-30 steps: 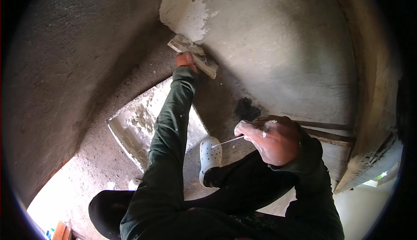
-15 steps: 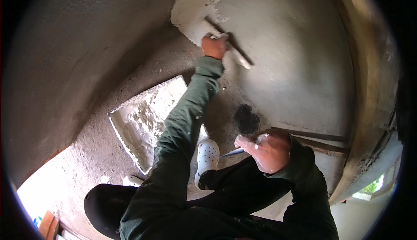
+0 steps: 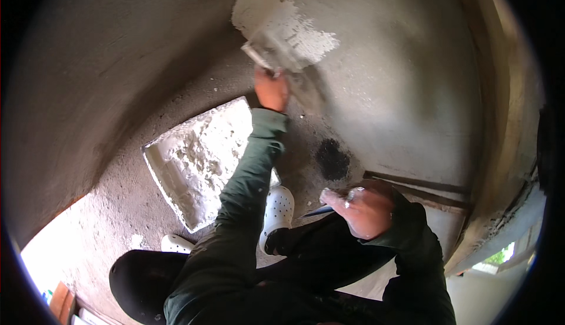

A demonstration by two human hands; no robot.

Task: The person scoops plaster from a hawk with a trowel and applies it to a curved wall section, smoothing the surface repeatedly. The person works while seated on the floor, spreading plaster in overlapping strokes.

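My left hand [image 3: 272, 91] reaches forward, its fingers wrapped round a plastering trowel [image 3: 258, 55]. Motion blurs the trowel, which is close to the wall's lower left corner. Beside it, a ragged patch of wet, pale plaster [image 3: 312, 41] covers part of the grey wall [image 3: 400, 89]. Below my left forearm lies a rectangular tray [image 3: 165, 194] filled with lumpy white plaster [image 3: 209, 148]. Over my bent knee, my right hand [image 3: 366, 208] is closed and smeared with white. A thin bluish, flat-looking tool [image 3: 319, 211] shows beneath its fingers; most of it is hidden.
White clogs [image 3: 278, 210] are on my feet close to the tray. A black patch [image 3: 332, 160] marks the floor near the wall's base. Wooden strips [image 3: 418, 183] lie along the wall at right, and a curved wooden post [image 3: 500, 166] rises there.
My left hand has drawn the trowel left and back toward me, tilting it off its earlier angle. More wet plaster shows on the wall. My right hand has barely moved.
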